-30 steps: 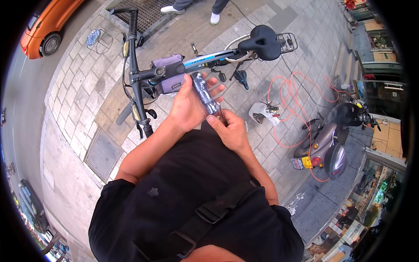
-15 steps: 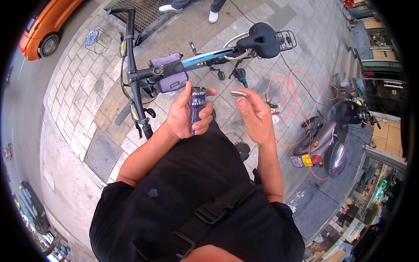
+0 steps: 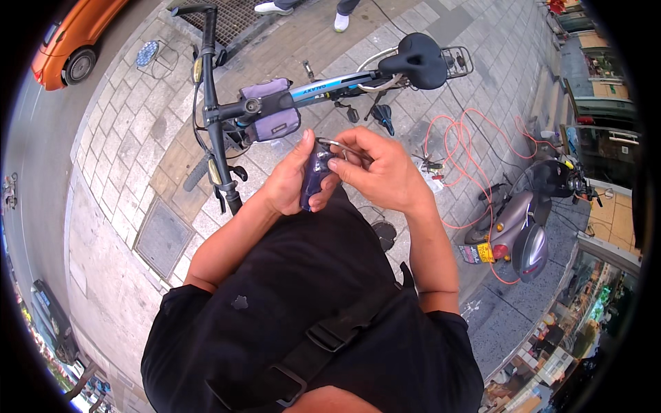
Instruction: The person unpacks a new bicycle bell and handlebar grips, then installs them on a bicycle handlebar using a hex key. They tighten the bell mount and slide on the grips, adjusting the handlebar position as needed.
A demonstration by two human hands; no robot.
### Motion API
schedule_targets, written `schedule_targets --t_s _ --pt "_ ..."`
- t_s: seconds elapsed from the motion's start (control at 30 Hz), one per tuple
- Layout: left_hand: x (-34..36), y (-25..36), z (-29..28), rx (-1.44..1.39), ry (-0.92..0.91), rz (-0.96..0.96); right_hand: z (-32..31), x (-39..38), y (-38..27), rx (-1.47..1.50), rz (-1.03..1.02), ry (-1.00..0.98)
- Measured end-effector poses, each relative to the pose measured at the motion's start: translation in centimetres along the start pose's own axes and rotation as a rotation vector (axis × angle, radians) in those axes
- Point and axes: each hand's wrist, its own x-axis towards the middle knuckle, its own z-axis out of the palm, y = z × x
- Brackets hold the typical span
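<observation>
- Within the left grip (image 3: 288,180), a dark purple packet (image 3: 315,180) stood roughly upright, glossy on its face, the thumb along one side and the curled fingers around the other.
- Just right of it, the right grip (image 3: 392,175) was narrow, pinching a thin silver rod (image 3: 339,143) between thumb and forefinger.
- The rod's far end lay at the packet's top edge; whether the two touched could not be told.
- Right beside the packet's face was the right thumb, its tip pointing toward the left grip.
- Beyond both grips was a bicycle (image 3: 329,89), its handlebar (image 3: 215,141) left of the left grip and its black saddle (image 3: 415,60) beyond the right one.
- Near the left grip, on its far side, a purple bag (image 3: 277,126) hung over the bicycle's frame.
- To the right of the right grip, an orange hose (image 3: 466,148) lay looped on the paving (image 3: 403,258), with a scooter (image 3: 515,230) farther right.
- Well beyond the left grip, to its left, were a round blue stool (image 3: 147,54) and an orange car (image 3: 69,45).
- Far beyond the grips, another person's white shoes (image 3: 341,23) stood on the ground.
</observation>
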Motion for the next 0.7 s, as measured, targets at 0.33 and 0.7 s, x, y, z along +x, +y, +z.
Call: schedule_targets --t_s 0.33,0.7 --pt "-0.3 1.4 0.0 0.166 0.007 0.077 0.9 -0.4 -0.8 -0.427 -0.385 0.209" --pt "0.1 1.2 -0.4 0.14 0.001 -0.039 0.6 -0.9 0.7 -0.197 -0.316 0.123"
